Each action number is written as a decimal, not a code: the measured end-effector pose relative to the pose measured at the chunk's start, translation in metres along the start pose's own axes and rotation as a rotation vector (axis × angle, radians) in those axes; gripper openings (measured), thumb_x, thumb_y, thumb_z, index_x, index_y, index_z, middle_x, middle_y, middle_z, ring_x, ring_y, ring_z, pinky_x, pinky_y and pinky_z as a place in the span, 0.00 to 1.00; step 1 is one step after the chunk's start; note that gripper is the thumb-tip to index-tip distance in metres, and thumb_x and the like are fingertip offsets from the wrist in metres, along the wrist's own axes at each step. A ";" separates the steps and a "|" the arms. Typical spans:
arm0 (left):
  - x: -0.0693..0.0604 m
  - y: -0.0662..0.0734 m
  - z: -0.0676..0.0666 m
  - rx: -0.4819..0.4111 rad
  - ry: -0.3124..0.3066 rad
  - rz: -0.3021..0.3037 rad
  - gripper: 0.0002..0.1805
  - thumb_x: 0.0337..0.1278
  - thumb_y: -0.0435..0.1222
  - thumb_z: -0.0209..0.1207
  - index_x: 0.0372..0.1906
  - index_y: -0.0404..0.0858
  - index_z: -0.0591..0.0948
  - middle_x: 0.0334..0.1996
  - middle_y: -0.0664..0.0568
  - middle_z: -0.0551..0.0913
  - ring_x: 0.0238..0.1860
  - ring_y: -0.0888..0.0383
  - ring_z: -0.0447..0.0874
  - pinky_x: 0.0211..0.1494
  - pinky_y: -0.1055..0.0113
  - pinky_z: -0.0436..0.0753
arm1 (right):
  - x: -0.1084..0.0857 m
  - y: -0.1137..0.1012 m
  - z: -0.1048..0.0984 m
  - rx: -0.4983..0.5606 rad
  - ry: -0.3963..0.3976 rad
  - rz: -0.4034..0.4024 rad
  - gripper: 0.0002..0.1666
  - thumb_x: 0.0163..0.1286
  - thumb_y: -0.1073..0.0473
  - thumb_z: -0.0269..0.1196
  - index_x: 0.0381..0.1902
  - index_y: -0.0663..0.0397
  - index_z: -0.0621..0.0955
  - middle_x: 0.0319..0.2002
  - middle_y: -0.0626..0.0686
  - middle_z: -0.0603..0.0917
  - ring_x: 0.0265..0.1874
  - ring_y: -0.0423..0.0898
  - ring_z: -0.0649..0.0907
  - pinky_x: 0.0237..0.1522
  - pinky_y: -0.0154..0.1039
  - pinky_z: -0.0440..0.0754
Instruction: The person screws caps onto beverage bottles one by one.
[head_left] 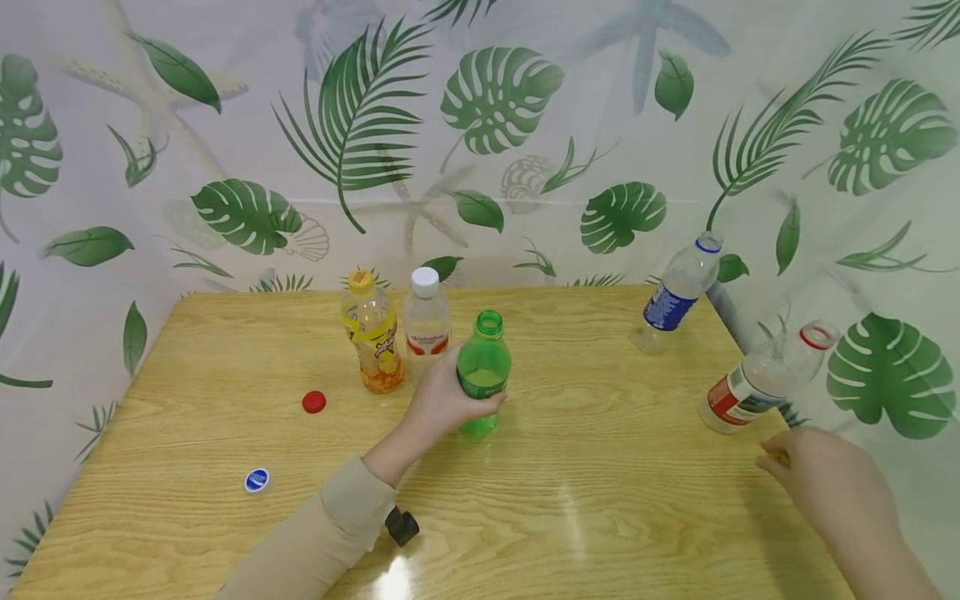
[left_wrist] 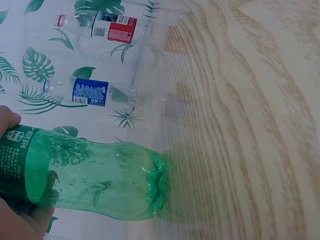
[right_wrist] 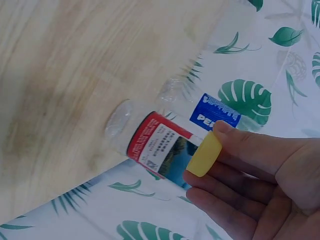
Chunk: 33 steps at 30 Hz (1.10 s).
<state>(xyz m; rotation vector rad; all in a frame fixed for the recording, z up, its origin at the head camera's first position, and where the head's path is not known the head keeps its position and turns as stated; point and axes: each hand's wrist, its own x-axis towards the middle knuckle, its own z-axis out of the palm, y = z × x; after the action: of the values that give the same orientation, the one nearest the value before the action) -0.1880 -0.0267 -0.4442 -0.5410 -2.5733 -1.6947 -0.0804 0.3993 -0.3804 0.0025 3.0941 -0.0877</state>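
My left hand (head_left: 442, 396) grips the green bottle (head_left: 483, 362) around its label; the bottle has no cap and stands upright on the table. In the left wrist view the bottle (left_wrist: 100, 175) has its base at the wood, with the fingers around the label. My right hand (head_left: 836, 483) is at the table's right edge, near the red-ringed bottle (head_left: 742, 396). The right wrist view shows that hand (right_wrist: 265, 180) pinching a yellow cap (right_wrist: 204, 154) between thumb and fingers, in front of the bottle with the red label (right_wrist: 157, 142).
Behind my left hand stand a yellow-capped bottle (head_left: 375, 342) and a white-capped bottle (head_left: 426, 321). An open blue-ringed bottle (head_left: 671, 296) is at the back right. A red cap (head_left: 313, 402), a blue-and-white cap (head_left: 257, 480) and a black object (head_left: 402, 527) lie on the wooden table (head_left: 585, 467).
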 end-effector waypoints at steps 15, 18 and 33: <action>0.000 -0.001 0.001 -0.002 0.003 -0.002 0.30 0.49 0.33 0.78 0.58 0.35 0.81 0.49 0.44 0.89 0.52 0.48 0.88 0.60 0.50 0.86 | 0.009 -0.048 -0.025 -0.031 0.137 -0.131 0.08 0.65 0.58 0.75 0.34 0.58 0.91 0.28 0.55 0.90 0.25 0.54 0.86 0.28 0.53 0.84; 0.000 -0.001 0.002 -0.007 0.004 -0.003 0.29 0.49 0.33 0.78 0.58 0.35 0.81 0.49 0.44 0.89 0.52 0.48 0.88 0.60 0.50 0.86 | 0.012 -0.057 -0.027 -0.041 0.187 -0.172 0.08 0.64 0.58 0.76 0.31 0.57 0.90 0.24 0.52 0.86 0.19 0.47 0.80 0.21 0.46 0.77; 0.000 -0.001 0.001 -0.011 0.007 -0.011 0.29 0.48 0.33 0.78 0.57 0.36 0.81 0.49 0.44 0.89 0.51 0.49 0.88 0.60 0.50 0.86 | 0.051 -0.094 -0.042 -0.073 0.266 -0.310 0.10 0.60 0.61 0.79 0.34 0.63 0.90 0.27 0.57 0.89 0.23 0.53 0.86 0.24 0.49 0.83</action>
<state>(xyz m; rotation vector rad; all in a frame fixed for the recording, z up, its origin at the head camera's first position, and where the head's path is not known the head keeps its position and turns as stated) -0.1883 -0.0264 -0.4455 -0.5209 -2.5685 -1.7116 -0.1336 0.3080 -0.3360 -0.5089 3.3309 0.0169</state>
